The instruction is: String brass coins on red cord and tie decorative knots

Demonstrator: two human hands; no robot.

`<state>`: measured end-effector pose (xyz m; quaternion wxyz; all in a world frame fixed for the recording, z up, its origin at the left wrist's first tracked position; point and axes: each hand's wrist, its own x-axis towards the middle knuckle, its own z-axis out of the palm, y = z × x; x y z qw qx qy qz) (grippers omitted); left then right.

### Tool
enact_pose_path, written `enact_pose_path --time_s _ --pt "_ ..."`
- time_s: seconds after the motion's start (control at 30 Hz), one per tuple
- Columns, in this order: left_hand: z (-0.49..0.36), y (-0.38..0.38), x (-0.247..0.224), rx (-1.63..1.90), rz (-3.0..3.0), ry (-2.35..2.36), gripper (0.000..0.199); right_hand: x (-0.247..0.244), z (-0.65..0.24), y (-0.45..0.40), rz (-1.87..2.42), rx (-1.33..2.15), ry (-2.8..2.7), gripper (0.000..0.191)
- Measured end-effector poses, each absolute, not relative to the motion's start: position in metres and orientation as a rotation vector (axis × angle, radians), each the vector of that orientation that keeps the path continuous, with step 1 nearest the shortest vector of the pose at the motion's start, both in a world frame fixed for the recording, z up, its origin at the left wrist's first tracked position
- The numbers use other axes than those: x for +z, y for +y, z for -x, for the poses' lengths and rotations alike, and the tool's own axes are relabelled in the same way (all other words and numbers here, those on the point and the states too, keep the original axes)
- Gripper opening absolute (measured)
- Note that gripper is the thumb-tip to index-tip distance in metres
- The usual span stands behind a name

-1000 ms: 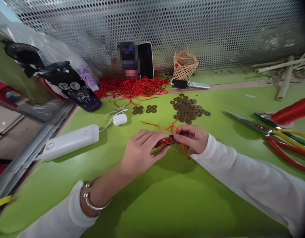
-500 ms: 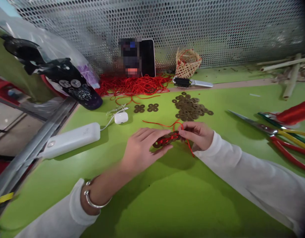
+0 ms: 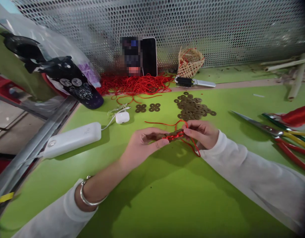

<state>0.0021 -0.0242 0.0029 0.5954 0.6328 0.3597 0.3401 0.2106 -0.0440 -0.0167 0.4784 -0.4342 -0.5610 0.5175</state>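
Note:
Between my two hands, just over the green table, is a string of bronze-coloured coins (image 3: 176, 135) laced together with red cord. My left hand (image 3: 145, 143) grips its left end, thumb below and fingers above. At the right end, my right hand (image 3: 200, 132) pinches the coins and cord between thumb and fingertips. Loose red cord (image 3: 162, 123) trails from there to the left, and another tail hangs below my right hand. Behind my hands lies a pile of holed coins (image 3: 193, 107). Two small coin clusters (image 3: 154, 107) lie left of the pile.
Scissors (image 3: 269, 130) with red handles lie at right beside a red thread spool (image 3: 297, 115). At left are a white power bank (image 3: 73, 138), an earbud case (image 3: 122, 117) and a dark bottle (image 3: 83, 89). A red cord heap (image 3: 137, 84), hairbrush (image 3: 194, 82) and woven basket (image 3: 191, 62) line the back.
My left hand has turned and shifted its hold, so its thumb now presses the left end of the coin string. The string is tilted more edge-on. The view has shifted slightly.

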Motion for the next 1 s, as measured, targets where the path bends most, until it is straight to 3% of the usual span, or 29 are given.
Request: enact_pose_path --time_s 0.27,0.53,0.73,0.87,1.0 --pt "0.000 -0.025 -0.001 0.706 -1.108 0.616 0.014 -0.018 -0.209 -0.044 0.862 1.471 -1.253 0.026" --pt "-0.003 -0.020 -0.001 0.823 -0.985 0.684 0.012 -0.018 -0.209 -0.043 0.878 1.459 -1.192 0.026" --pt "-0.001 -0.024 0.004 0.725 -0.953 0.555 0.011 -0.010 -0.206 -0.048 0.834 1.440 -1.370 0.027" --pt "0.002 -0.021 0.007 0.773 -1.045 0.623 0.014 -0.013 -0.209 -0.048 0.926 1.231 -1.460 0.024" --pt "0.001 -0.018 0.011 0.809 -1.110 0.639 0.025 -0.013 -0.213 -0.048 0.959 0.699 -1.710 0.010"
